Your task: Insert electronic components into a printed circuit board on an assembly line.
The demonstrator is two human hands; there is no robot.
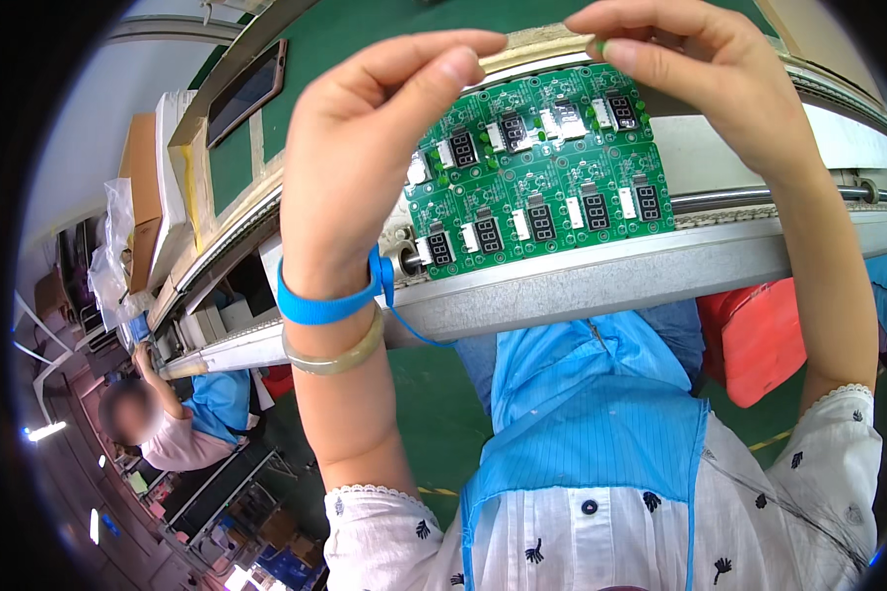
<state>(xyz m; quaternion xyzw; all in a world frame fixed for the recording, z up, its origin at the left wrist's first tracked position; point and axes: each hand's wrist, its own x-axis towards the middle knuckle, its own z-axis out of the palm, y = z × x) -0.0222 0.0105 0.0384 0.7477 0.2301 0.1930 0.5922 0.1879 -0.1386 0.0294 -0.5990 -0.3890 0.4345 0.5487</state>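
A green panel of circuit boards (552,179) lies across the conveyor rails in front of me, bearing two rows of black digit displays and white connectors. My left hand (370,148) is over the panel's left end, its thumb and forefinger bent close together; whatever may be between them is too small or hidden to make out. Above the far right corner, my right hand (705,74) pinches a small green component (601,46) at the thumb tip. Several similar green parts stand among the displays of the far row. A blue wrist strap (330,307) circles my left wrist.
A silver rail (601,279) runs along the near side of the panel. Beyond, a dark phone-like device (246,94) rests on a green surface. To the right is a red seat (759,345). Another person (187,424) works at the far left, below a clear plastic bag (118,256).
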